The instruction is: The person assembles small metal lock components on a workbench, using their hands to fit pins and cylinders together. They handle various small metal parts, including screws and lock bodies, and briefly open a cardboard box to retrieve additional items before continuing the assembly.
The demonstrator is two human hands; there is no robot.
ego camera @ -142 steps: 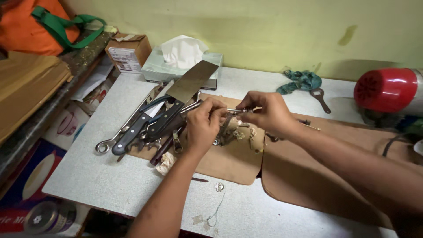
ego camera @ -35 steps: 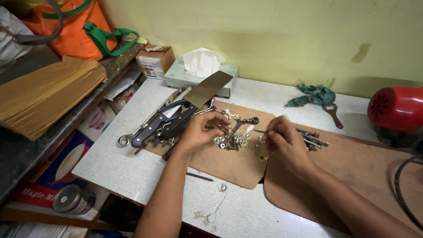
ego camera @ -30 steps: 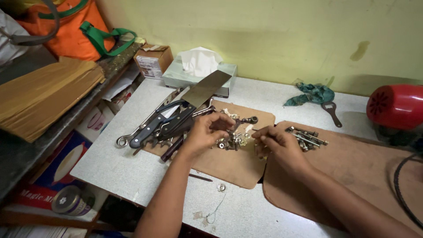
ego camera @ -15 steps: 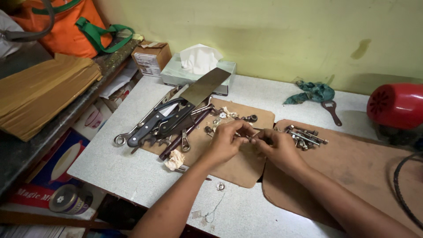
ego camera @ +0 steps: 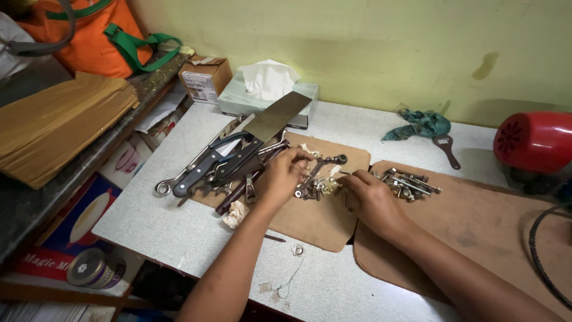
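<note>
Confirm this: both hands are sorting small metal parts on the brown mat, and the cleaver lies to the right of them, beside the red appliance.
Wrong side. The head view shows the cleaver left of the left hand and right hand, among the tools, far from the red appliance. Both hands are at the small metal parts on the brown mat.

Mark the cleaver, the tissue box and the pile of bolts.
cleaver (ego camera: 280, 116), head view, middle of the blade
tissue box (ego camera: 238, 101), head view, top face
pile of bolts (ego camera: 408, 182), head view, centre of the pile
</note>
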